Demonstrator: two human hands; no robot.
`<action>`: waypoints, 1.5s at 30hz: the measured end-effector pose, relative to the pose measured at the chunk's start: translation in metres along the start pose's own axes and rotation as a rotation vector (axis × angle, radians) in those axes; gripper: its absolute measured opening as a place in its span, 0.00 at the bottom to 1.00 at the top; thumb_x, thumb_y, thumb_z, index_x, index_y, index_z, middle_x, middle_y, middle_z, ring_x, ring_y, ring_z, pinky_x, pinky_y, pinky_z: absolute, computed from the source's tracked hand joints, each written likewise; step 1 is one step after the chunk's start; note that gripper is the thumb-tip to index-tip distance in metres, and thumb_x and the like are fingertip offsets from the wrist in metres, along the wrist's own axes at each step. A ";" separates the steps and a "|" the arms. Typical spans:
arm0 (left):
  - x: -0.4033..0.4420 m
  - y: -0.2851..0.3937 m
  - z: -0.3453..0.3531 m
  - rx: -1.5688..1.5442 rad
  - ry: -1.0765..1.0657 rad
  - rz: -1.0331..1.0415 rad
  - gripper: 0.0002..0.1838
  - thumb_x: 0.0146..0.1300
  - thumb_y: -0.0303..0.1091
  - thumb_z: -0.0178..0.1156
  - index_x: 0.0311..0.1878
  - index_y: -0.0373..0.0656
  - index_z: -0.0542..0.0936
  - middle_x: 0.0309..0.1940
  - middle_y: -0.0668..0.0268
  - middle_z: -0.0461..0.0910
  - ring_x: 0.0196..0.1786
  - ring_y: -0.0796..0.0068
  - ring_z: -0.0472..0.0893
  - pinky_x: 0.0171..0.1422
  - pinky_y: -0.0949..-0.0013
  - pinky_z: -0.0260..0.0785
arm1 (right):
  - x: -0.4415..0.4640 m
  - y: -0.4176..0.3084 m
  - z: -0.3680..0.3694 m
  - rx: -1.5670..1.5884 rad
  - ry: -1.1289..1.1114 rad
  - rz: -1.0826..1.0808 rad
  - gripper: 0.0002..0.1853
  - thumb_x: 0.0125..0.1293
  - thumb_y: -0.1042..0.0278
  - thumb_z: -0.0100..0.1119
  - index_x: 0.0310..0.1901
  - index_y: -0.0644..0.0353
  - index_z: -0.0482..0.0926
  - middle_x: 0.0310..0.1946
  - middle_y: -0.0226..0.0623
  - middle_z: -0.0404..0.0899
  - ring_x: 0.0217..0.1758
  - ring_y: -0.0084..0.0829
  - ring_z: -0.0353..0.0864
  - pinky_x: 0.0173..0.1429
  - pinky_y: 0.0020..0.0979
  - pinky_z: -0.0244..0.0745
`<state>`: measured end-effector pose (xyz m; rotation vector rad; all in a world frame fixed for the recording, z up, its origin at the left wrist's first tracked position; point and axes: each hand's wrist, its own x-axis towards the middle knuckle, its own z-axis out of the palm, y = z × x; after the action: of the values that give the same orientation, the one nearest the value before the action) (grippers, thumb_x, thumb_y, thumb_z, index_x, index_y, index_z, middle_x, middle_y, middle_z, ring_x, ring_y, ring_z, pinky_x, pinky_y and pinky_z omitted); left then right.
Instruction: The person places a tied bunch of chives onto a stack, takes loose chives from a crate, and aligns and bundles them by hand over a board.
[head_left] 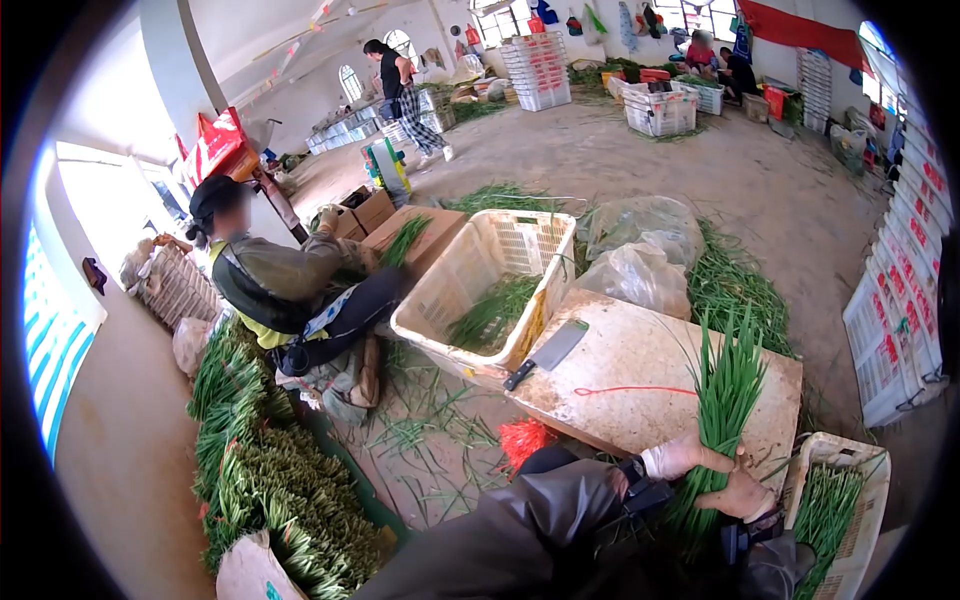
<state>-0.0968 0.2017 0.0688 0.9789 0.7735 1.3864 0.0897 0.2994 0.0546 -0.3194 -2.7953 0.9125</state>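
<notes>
A bunch of long green chives (728, 385) stands upright at the near right edge of a stained white board. My left hand (682, 456) wraps around it from the left, and my right hand (740, 490) grips it lower down from the right. A red tie (635, 390) lies on the board (650, 345), its right end reaching the chives. A cleaver (552, 352) with a black handle rests at the board's left edge. Below the board sits a bundle of red ties (523, 440). Close to my right hand, a white crate (870, 470) holds more chives.
A white crate (440, 300) with loose greens stands left of the board. Piled chive bundles (270, 470) line the left side. A seated person (275, 275) works beside a cardboard box (430, 235). Plastic bags (640, 250) and loose greens (735, 285) lie behind the board. Stacked crates (900, 290) rise at right.
</notes>
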 end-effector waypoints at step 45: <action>-0.021 0.067 -0.123 -0.514 0.589 0.395 0.05 0.69 0.30 0.67 0.45 0.45 0.81 0.36 0.68 0.81 0.48 0.64 0.82 0.67 0.50 0.74 | 0.012 0.006 -0.007 0.658 0.531 0.215 0.20 0.75 0.68 0.66 0.63 0.65 0.77 0.49 0.37 0.87 0.51 0.26 0.84 0.58 0.29 0.79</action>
<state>-0.2376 0.1896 0.0753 0.3165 0.6031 2.1345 0.0808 0.3112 0.0576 -0.6420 -1.8863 1.4665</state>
